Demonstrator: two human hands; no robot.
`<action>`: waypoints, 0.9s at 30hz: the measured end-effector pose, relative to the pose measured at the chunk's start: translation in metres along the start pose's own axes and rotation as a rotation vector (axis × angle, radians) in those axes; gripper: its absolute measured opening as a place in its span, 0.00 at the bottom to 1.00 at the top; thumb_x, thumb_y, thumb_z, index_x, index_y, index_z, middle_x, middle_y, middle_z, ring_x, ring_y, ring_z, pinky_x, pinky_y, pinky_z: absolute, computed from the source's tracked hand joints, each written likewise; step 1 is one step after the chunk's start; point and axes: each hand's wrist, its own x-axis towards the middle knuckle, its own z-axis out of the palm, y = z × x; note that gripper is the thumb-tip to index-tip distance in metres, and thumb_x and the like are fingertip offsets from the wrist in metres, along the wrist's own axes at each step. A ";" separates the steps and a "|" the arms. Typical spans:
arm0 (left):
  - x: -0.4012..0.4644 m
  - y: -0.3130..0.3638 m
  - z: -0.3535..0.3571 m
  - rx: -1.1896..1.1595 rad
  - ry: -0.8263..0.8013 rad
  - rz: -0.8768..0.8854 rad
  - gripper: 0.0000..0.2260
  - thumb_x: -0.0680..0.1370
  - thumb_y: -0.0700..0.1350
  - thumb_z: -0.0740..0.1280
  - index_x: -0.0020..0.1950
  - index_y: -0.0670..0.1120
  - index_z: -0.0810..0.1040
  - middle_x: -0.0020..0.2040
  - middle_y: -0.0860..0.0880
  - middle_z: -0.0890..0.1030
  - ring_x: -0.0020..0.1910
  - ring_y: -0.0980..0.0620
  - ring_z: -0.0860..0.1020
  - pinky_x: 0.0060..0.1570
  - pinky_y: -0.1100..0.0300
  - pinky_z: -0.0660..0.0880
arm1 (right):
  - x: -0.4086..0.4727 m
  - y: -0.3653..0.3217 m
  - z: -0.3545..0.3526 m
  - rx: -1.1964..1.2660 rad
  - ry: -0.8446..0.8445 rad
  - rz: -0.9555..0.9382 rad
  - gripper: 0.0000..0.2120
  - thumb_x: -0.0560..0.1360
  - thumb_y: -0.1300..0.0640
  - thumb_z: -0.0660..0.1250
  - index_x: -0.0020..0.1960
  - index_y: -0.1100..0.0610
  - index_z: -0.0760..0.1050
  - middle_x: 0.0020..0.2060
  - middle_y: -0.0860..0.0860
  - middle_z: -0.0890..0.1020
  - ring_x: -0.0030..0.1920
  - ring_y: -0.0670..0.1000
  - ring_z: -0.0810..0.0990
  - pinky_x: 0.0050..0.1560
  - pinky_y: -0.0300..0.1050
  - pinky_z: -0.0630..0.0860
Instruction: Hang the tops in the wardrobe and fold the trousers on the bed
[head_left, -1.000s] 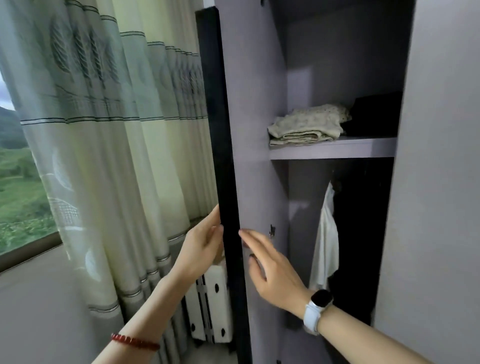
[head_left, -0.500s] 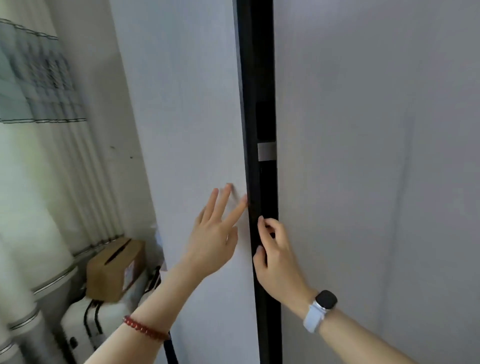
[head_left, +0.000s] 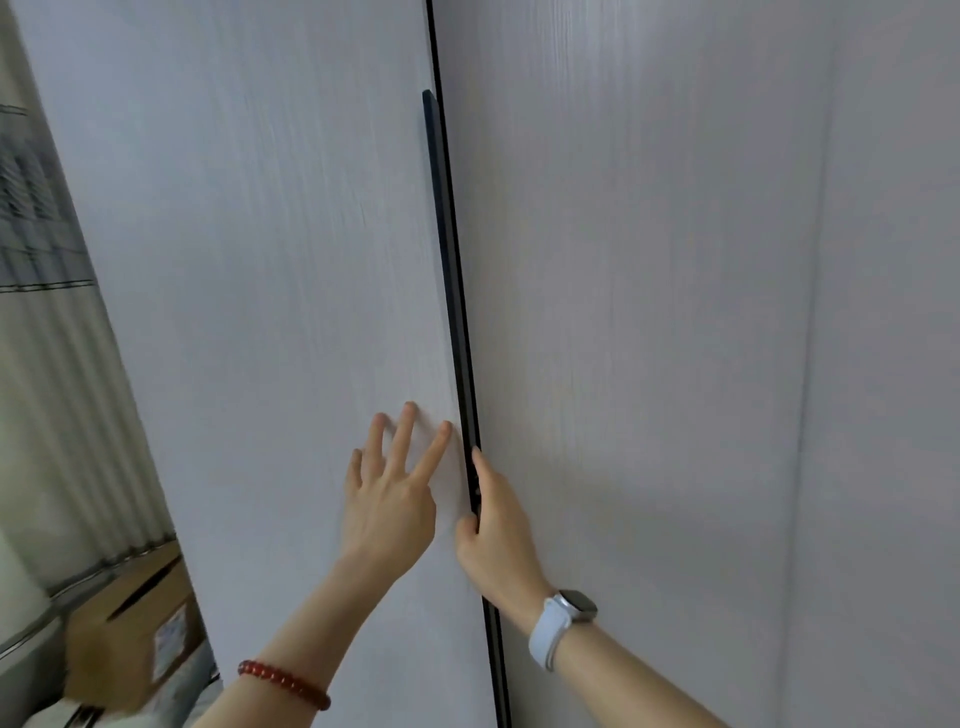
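A pale curtain (head_left: 49, 364) with grey bands hangs along the far left edge of the room, its folds running down behind the wardrobe side. Below it, in the lower left corner, stands one brown cardboard box (head_left: 124, 629) with a slot in its top and a label on its face; something white lies just beside it at the bottom edge, too blurred to name.

The wardrobe fills the rest of the view with two pale grey wood-grain doors. The left door (head_left: 249, 312) is almost flush with the right door (head_left: 675, 312); only a thin dark gap shows between them, edged by one long black handle strip (head_left: 451, 291). Both doors stand in the way of the inside, so no tops or trousers can be seen, and no bed shows.

The left hand (head_left: 389, 499) lies flat on the left door near its closing edge, fingers straight and spread, holding nothing. One red bead bracelet (head_left: 283, 683) circles that wrist. The right hand (head_left: 493, 525) rests at the seam, forefinger stretched up along the black strip and thumb against the door edge; the other fingers are hidden behind the hand, so how far they curl cannot be told. One white-strapped watch (head_left: 563, 621) sits on the right wrist.
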 end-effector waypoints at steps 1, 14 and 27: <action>0.006 0.002 0.006 0.020 -0.008 -0.017 0.41 0.64 0.35 0.72 0.72 0.53 0.61 0.73 0.41 0.63 0.69 0.32 0.64 0.55 0.38 0.73 | 0.009 0.007 0.000 0.009 -0.006 0.006 0.30 0.77 0.65 0.55 0.76 0.53 0.49 0.74 0.48 0.59 0.73 0.45 0.58 0.66 0.30 0.55; 0.031 -0.006 0.034 0.161 -0.064 -0.061 0.42 0.66 0.57 0.74 0.74 0.59 0.53 0.76 0.48 0.56 0.72 0.36 0.51 0.58 0.29 0.64 | 0.054 0.048 0.001 -0.705 0.171 -0.175 0.32 0.60 0.61 0.71 0.64 0.63 0.71 0.62 0.61 0.72 0.62 0.62 0.67 0.55 0.60 0.76; 0.034 -0.003 0.052 0.123 -0.032 -0.081 0.49 0.64 0.63 0.73 0.75 0.58 0.47 0.77 0.49 0.47 0.73 0.34 0.47 0.59 0.26 0.59 | 0.062 -0.057 -0.096 0.322 0.190 -0.069 0.12 0.78 0.63 0.59 0.59 0.59 0.75 0.52 0.53 0.80 0.53 0.51 0.78 0.57 0.43 0.70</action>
